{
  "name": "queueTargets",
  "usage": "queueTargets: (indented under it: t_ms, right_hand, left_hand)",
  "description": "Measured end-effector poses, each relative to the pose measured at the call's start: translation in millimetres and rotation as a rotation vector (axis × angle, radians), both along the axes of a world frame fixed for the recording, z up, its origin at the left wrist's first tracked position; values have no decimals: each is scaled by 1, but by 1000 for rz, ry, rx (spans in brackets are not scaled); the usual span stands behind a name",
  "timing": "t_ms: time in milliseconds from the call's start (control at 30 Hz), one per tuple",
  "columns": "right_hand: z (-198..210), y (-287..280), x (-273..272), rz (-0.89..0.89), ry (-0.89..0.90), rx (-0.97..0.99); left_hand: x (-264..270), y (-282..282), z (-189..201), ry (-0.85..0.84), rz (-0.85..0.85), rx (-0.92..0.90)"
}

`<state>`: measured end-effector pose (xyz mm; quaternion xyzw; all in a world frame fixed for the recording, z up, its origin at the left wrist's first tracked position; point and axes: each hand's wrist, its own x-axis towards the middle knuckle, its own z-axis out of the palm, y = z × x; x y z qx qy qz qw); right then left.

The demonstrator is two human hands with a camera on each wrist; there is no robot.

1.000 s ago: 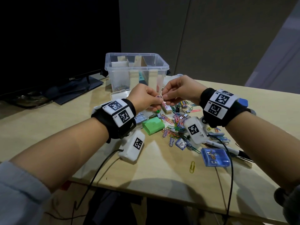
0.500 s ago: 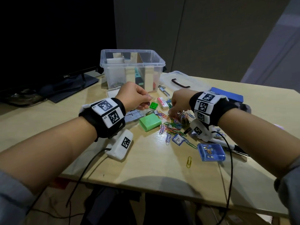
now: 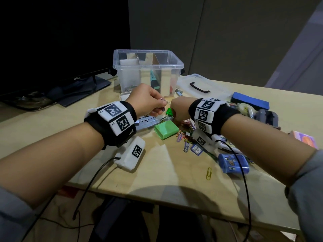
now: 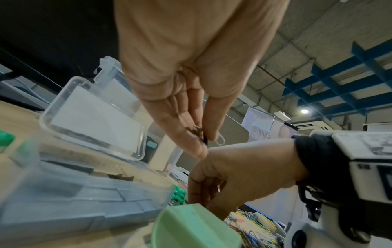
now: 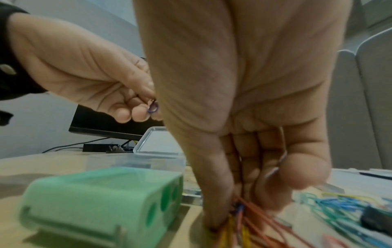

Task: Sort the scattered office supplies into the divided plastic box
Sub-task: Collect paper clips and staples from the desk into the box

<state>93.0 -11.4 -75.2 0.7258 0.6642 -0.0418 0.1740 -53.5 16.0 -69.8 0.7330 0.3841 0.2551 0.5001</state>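
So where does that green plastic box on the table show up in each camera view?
Head: green plastic box sits mid-frame on the table, just below the two hands.
Left wrist: bottom centre, blurred and close.
Right wrist: lower left, its round holes facing the camera.
Shared landmark: the right hand, reaching into the paper clips beside it.

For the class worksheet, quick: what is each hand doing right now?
Left hand: pinching paper clips.
Right hand: fingers down in the clip pile, grasping clips.
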Motion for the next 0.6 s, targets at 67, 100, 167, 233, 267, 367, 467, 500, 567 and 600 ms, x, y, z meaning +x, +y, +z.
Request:
queueTargets:
  t_ms: [67,100,167,233,267,367,467,500,567,600]
  right_hand:
    - [1,0,-2,-2,-22,-28]
    - [1,1,-1,-11,-18,-43]
    - [3,1,4,-35,35,-72]
    - [7,1,13,-63,148,-67]
    - [11,0,18,-81,214,-47]
    - [22,-1,33,-148,358,37]
    - [35,0,43,-183,416,116]
    - [40,-1,46,-193,444,138]
    - [53,-2,49,-213,496,178]
    - [59,-2,50,-217,507,196]
  left_hand:
    - [-2,1,-1,9,1,2]
    - [-3,1,-1,12,1,2]
    - [-5,2,-2,12,-1,3]
    - [-8,3,-1,6,3,8]
    - [-9,4,1,2,13,14]
    - [-14,11,7,-5,53,40]
    - [-21,20,17,14,102,80]
    - [-24,23,21,17,120,95]
    - [-29,28,29,26,158,137]
    - [-32,32,34,40,180,166]
